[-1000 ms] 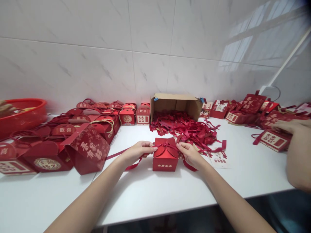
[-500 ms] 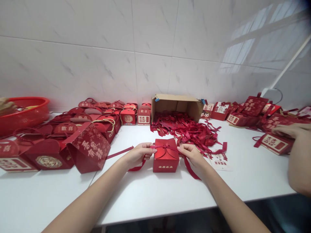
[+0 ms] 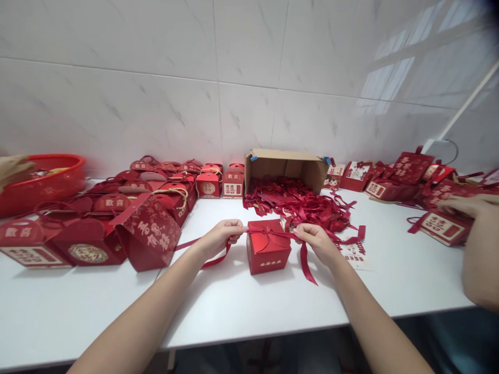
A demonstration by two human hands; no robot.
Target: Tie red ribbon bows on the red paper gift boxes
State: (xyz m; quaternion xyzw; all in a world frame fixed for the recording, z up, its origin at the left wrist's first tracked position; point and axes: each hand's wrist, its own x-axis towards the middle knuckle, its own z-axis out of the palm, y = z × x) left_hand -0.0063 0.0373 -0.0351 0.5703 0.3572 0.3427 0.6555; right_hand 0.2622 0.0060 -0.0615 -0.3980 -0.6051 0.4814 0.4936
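A red gift box (image 3: pixel 268 254) with gold characters stands in front of me on the white table, its curved top flaps folded together. Across its top runs a dark red ribbon (image 3: pixel 305 265), crossed or knotted at the middle. My left hand (image 3: pixel 224 238) pinches one side of the ribbon just left of the box, and its tail trails off to the left. On the other side, my right hand (image 3: pixel 315 240) pinches the ribbon with thumb and finger, a loose end hanging below. Both stretches between hands and box look taut.
Behind the box, a tipped cardboard carton (image 3: pixel 286 156) spills a heap of red ribbons (image 3: pixel 312 208). Rows of red boxes (image 3: pixel 89 244) fill the left, near a red basin (image 3: pixel 58 182) with another person's hand. At right, a co-worker's hand (image 3: pixel 468 205) touches a box.
My hands have drawn slightly farther apart, pulling the ribbon straighter. The gift box has turned a little and tilts slightly. At the left, a person's hand has moved over the basin.
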